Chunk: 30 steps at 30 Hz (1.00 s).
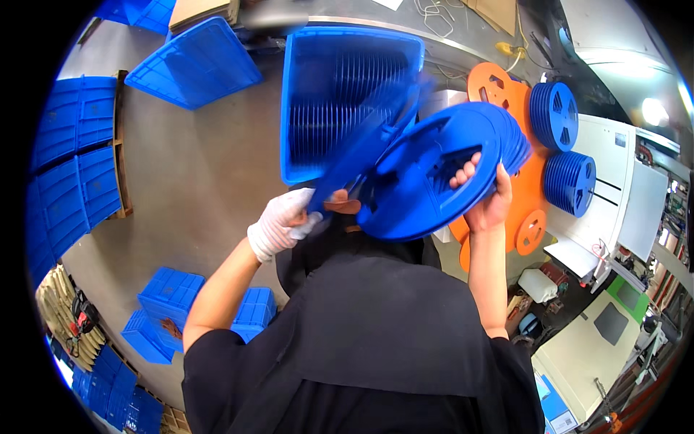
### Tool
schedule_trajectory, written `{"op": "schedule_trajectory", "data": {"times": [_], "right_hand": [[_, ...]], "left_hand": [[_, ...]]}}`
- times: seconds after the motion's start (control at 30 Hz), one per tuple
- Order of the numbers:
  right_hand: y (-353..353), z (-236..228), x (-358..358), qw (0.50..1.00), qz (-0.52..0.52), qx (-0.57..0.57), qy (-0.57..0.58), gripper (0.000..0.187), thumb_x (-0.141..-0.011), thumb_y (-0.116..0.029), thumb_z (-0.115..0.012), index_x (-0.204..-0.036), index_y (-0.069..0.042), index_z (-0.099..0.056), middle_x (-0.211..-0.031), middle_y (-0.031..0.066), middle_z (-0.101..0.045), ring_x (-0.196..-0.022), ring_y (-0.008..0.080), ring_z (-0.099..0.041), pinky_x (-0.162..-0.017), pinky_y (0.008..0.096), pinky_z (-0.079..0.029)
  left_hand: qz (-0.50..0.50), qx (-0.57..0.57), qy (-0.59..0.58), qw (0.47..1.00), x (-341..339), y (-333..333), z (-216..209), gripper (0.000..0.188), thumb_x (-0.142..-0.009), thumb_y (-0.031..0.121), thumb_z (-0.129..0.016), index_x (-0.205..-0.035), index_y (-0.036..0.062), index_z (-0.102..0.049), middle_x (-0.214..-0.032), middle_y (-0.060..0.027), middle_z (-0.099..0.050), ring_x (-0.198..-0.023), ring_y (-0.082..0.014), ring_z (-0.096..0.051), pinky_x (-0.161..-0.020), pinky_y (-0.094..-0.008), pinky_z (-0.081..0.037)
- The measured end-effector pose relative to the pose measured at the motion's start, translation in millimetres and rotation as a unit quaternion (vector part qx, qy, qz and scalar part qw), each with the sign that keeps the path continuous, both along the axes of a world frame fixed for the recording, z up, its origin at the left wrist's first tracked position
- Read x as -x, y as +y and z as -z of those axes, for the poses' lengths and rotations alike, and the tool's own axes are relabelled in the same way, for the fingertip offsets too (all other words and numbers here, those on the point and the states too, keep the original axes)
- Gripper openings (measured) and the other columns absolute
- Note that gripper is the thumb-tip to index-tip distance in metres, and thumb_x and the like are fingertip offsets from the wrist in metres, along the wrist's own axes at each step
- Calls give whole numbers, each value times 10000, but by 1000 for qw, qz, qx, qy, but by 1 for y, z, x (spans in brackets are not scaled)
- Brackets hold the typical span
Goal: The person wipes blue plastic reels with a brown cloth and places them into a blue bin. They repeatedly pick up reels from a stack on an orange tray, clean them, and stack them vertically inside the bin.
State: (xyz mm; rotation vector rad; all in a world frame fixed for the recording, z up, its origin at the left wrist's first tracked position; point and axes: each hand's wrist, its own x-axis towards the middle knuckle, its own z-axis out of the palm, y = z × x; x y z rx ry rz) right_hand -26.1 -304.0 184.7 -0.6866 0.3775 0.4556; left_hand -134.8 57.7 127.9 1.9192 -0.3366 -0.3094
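My right hand [488, 194] is bare and grips a stack of blue reel discs [426, 173], its fingers through a cut-out of the front one. My left hand [282, 223], in a white glove with some bare fingertips, is closed on the lower end of another blue disc [340, 155]. That disc stands nearly edge-on, tilted and smeared by motion. Its upper part passes over a blue crate [287, 116], in which several similar discs [318, 124] stand on edge in two rows. The left fingers are partly hidden behind the discs.
At the right stands an orange rotary frame [533, 184] with two blue disc stacks [562, 116] on its spindles, beside a white machine [607, 173]. A tilted blue crate [195, 64] is at the upper left. More blue crates [78, 155] line the left side; others [170, 296] sit lower left.
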Motion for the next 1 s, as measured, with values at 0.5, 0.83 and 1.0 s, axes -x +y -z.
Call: {"op": "schedule_trajectory", "data": {"times": [0.5,0.83,1.0], "right_hand": [[-42,13,43,994,69,68,43,369,-900,-375,-608,-1025,-45,-499,-870,91,-545,-859,263,-590,-798,428,-531],[-62,15,44,996,75,46,27,295,-888,-300,-584,-1002,-49,-479,-757,48,-476,-710,178,-498,-760,383,-510],[-73,16,50,994,91,57,37,302,-880,-303,-592,-998,-49,-480,-750,46,-478,-700,176,-500,-753,388,-511]], "left_hand": [[-306,503,328,739,2,47,92,449,-860,138,-702,-1251,-21,-548,-1203,-173,-607,-1100,-285,-600,-986,-430,-480],[-427,152,307,837,-88,3,166,280,-905,46,-587,-1182,27,-623,-1008,-52,-669,-861,-111,-602,-772,-244,-478],[-390,60,310,865,-141,-8,217,260,-899,70,-590,-1155,58,-634,-969,-57,-673,-823,-122,-597,-750,-260,-480]]}}
